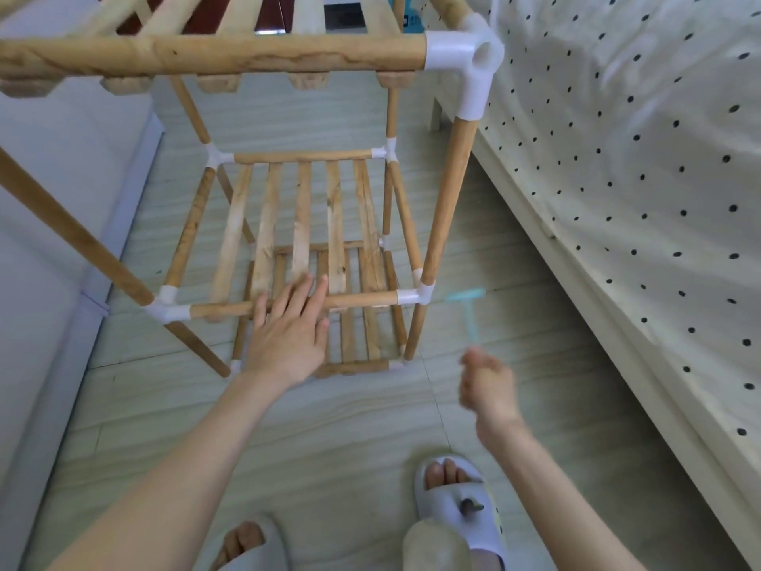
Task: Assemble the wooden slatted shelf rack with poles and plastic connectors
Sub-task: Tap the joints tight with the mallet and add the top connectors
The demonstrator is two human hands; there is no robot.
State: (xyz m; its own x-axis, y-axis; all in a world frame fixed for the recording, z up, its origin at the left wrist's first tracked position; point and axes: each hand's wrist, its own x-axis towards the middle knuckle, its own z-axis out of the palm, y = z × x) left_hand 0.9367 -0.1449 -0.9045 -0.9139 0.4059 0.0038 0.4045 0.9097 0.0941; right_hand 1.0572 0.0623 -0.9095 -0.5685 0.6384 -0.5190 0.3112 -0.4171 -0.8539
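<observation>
Rack [304, 224]: we see it standing on the floor [329, 426], three slatted tiers stacked, poles seated in white connectors at every visible corner. Looks near complete to us.
Bed [617, 158]: dotted sheet, right side, just beside the rack's right poles.
Wall side: pale panel on the left, near the rack's left poles.
Top tier: nearest the camera, its near rail [214, 55] running left-right into the top corner connector [465, 55].
Middle rail [362, 300]: near edge of the middle tier, long axis left-right, ends in the right connector [416, 296].
Left hand [288, 331]: flat, fingers straight, pressing on the middle rail left of centre. Grasping nothing; we read it as bracing.
Right hand [488, 385]: clenched round the handle of a small blue mallet [467, 309], motion-blurred, head up and far from the hand.
Key relation: the right connector lies just left of the mallet head, slightly far from the right hand. Right hand is the nearer one to it; left is along the rail on the other side.
Next move, our guess: tap that connector down or inward along the rail axis while the left holds the rail steady.
Risk: a strike off axis could rock the tier or skew the pole above.
Slippers [461, 500]: both feet near edge, well clear of the rack.
</observation>
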